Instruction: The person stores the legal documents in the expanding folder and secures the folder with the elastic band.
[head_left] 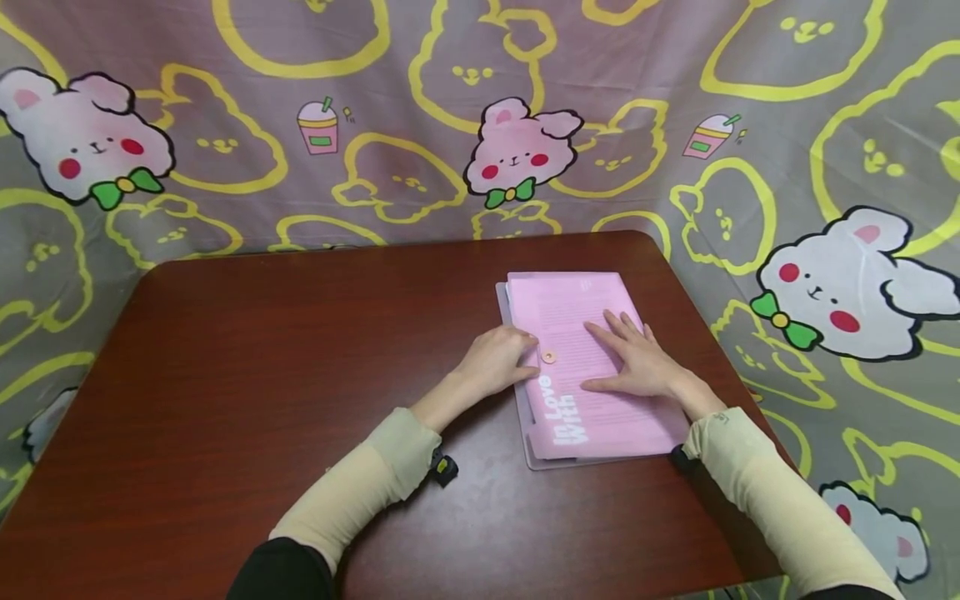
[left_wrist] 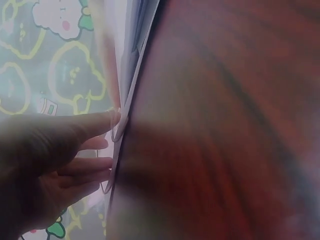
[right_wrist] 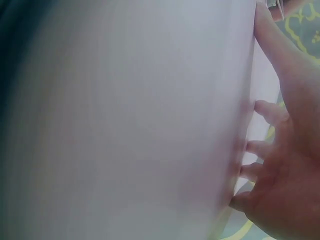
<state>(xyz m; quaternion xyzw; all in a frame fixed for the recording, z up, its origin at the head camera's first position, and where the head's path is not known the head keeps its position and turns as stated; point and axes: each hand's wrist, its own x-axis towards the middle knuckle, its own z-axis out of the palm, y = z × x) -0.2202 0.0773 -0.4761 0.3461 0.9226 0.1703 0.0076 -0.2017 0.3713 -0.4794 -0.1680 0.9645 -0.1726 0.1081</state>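
Observation:
A pink translucent document folder (head_left: 570,325) lies on the right part of the table, with printed lines showing through and white lettering near its left edge. A small round button (head_left: 549,357) sits on its cover. My left hand (head_left: 498,358) grips the folder's left edge beside the button, fingers curled; in the left wrist view the thumb (left_wrist: 112,119) meets that edge, near a thin loop (left_wrist: 116,132). With fingers spread, my right hand (head_left: 633,358) rests flat on the cover. Under the folder, a greyish sheet (head_left: 527,425) sticks out at the left and bottom.
The brown wooden table (head_left: 285,400) stretches left of the folder. Behind and to the right hangs a patterned cloth (head_left: 405,108) with cartoon rabbits. Small black devices, one of them the left wrist device (head_left: 444,468), are strapped to both wrists.

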